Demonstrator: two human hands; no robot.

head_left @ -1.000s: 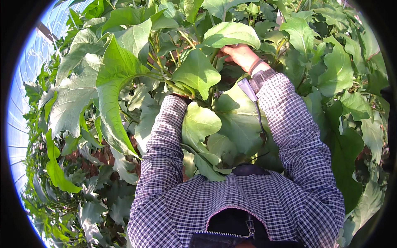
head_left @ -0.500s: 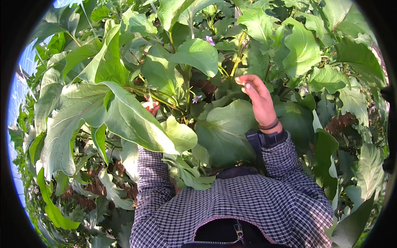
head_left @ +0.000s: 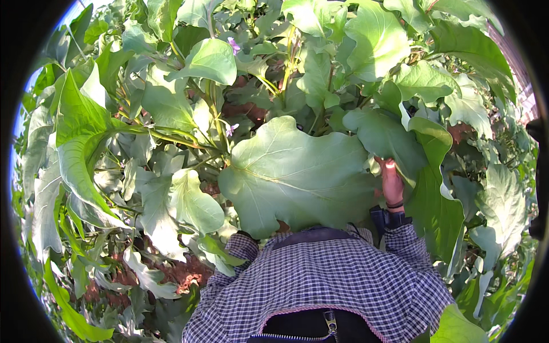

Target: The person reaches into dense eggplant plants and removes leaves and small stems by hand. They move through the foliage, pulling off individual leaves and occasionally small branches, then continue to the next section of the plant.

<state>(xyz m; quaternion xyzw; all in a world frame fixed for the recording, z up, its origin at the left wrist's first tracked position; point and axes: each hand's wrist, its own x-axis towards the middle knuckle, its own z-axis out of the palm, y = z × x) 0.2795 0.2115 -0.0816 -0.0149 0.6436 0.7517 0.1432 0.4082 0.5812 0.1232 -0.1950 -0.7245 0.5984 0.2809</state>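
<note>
My right hand [head_left: 391,184] is raised beside the right edge of a broad green eggplant leaf [head_left: 297,171], with a second leaf [head_left: 389,143] just above its fingertips. Its fingers are partly covered by foliage; the tips that show look slightly apart, with nothing visible held in them. Whether they touch the leaf edge, I cannot tell. My left hand is hidden; only the left sleeve [head_left: 242,249] shows, running in under the broad leaf. A small pale purple flower [head_left: 231,130] hangs by the stem [head_left: 216,114] left of that leaf.
Dense eggplant plants surround me on all sides. A long curled leaf [head_left: 86,140] hangs at the left, and a large folded leaf [head_left: 433,200] stands close to my right forearm. Reddish soil [head_left: 191,271] shows through at lower left. Another purple flower [head_left: 233,46] is farther back.
My right hand has moved down and to the right, away from the yellowish stem. My left hand has drawn back from the left stems and out of sight. The view has shifted rightward.
</note>
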